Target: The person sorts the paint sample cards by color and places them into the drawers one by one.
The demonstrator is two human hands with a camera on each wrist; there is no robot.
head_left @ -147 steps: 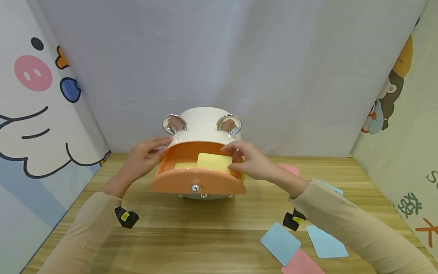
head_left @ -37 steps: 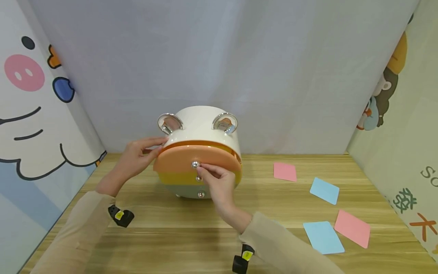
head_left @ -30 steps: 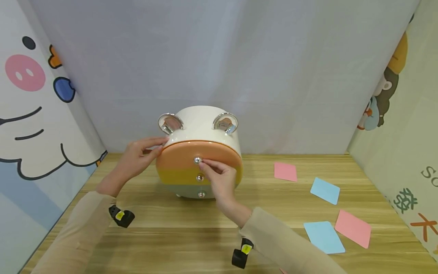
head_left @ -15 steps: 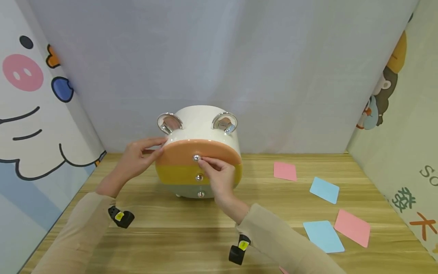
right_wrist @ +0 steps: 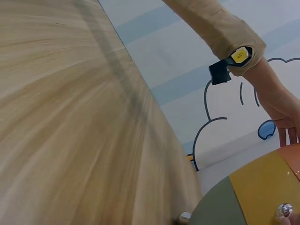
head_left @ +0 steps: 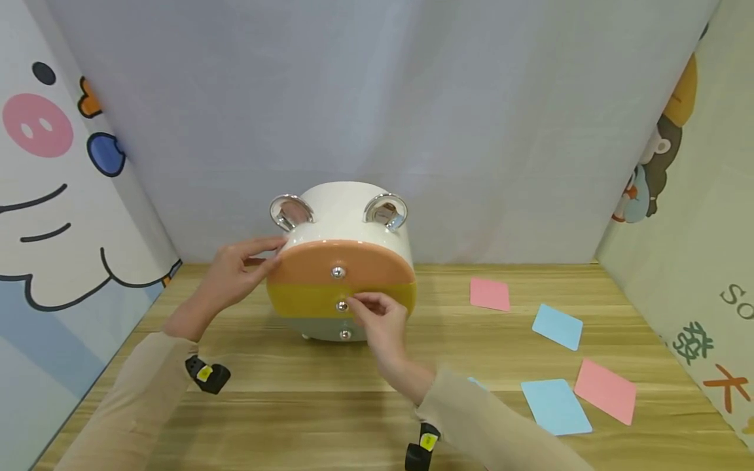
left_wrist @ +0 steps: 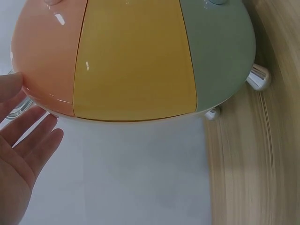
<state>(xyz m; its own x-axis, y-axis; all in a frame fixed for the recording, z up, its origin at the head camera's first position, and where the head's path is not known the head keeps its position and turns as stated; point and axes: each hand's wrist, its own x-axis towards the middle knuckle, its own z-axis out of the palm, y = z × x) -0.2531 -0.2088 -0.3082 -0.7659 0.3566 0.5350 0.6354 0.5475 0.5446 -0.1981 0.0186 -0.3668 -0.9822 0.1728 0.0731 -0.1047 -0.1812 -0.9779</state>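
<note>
A small white drawer cabinet [head_left: 347, 212] with silver ears stands on the wooden table. Its orange top drawer [head_left: 306, 263], yellow middle drawer [head_left: 303, 301] and green bottom drawer [head_left: 315, 325] are all closed, each with a silver knob. My left hand [head_left: 235, 271] rests at the cabinet's upper left side. In the left wrist view, its thumb touches the orange front's edge while the relaxed fingers lie along the side. With thumb and forefinger, my right hand [head_left: 383, 327] pinches the middle knob [head_left: 342, 305]. The right wrist view catches only a fingertip beside this knob [right_wrist: 284, 211].
Right of the cabinet lie a pink card [head_left: 490, 294], a blue card [head_left: 557, 326], another blue card [head_left: 556, 407] and a pink one [head_left: 607, 391]. Another blue card's corner peeks out by the right sleeve [head_left: 471, 412]. A grey backdrop [head_left: 501, 163] rises behind the table.
Earlier the orange drawer stood pulled out with yellow cards inside; the right hand then pushed it closed. Since half a second ago, that hand has moved down from the top knob to the middle one.
</note>
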